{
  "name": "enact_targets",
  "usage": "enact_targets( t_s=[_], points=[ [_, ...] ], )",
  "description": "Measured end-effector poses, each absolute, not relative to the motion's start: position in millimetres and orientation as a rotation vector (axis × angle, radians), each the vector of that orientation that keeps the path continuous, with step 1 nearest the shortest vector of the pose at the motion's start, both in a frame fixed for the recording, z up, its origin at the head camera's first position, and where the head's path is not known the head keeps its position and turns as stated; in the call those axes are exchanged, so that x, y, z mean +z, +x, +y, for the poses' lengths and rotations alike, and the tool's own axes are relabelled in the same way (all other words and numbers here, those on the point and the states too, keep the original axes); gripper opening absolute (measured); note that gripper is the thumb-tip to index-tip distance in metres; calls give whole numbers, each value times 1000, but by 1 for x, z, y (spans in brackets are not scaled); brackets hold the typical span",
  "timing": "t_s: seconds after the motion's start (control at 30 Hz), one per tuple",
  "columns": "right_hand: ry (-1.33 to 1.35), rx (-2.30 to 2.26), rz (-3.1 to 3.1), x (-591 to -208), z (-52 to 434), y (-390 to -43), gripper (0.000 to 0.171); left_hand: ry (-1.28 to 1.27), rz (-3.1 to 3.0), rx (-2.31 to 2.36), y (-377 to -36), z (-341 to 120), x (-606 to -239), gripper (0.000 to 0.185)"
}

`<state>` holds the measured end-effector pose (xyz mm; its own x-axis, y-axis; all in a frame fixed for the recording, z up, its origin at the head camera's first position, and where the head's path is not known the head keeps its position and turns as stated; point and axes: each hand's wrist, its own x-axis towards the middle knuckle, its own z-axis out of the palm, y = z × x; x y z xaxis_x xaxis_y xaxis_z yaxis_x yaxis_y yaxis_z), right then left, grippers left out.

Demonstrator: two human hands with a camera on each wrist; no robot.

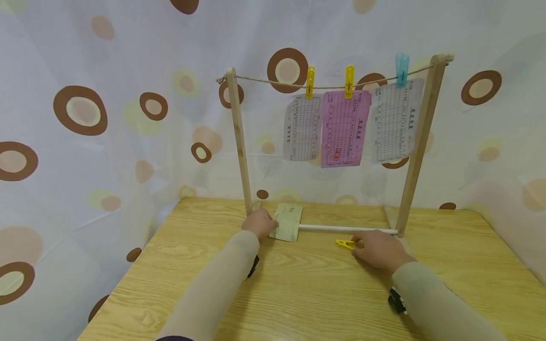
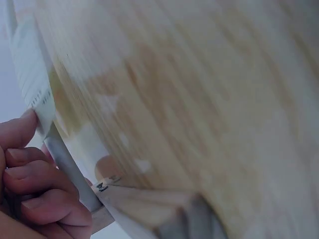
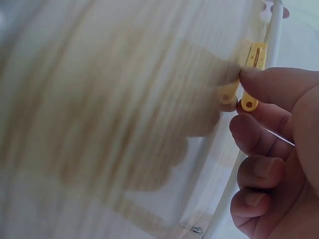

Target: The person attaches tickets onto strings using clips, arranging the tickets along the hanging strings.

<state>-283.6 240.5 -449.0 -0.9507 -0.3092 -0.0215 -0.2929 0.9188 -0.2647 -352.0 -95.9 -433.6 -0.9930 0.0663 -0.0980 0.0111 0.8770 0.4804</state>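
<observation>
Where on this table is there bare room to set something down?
The near half of the table, between the two sleeves, and its far-right corner are bare. It is crowded by the rack's white bar, with the slip and yellow clip.

- From the head camera we look forward and down over the pale wooden tabletop (image 1: 298,293) at the wooden drying frame (image 1: 239,142) with its string line, both forearms reaching in from below.
- Our left wrist camera sits very close behind the left hand (image 2: 30,179), facing the white crossbar (image 2: 70,169) and a blurred sweep of tabletop.
- Our right wrist camera sits equally close to the right hand (image 3: 279,149), facing the small yellow plastic clip (image 3: 244,79).
- All three views share the white crossbar and the tabletop around it.
</observation>
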Motion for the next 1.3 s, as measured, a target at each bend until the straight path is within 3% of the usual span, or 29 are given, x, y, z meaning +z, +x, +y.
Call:
enact_targets(
  t_s=[0.13,0.33,0.5,0.7,1.1,1.3],
  points=[
    [-478,-457,3008,-448,241,-284,30,80,2910,854,-356,-97,-436,19],
    [-457,-600,2979,-449,241,-282,39,65,2799,1005,-359,-98,-439,42],
    [-430,-695,2956,-448,243,-281,39,64,2749,976,-357,-101,-435,34],
    [-408,-750,2952,-445,243,-277,38,247,2825,811,-352,-105,-436,42],
    [-521,-955,3055,-428,242,-274,28,433,3075,719,-330,-106,-430,20],
    [-596,-1124,3036,-408,236,-268,32,561,3179,777,-323,-111,-425,21]
  ],
)
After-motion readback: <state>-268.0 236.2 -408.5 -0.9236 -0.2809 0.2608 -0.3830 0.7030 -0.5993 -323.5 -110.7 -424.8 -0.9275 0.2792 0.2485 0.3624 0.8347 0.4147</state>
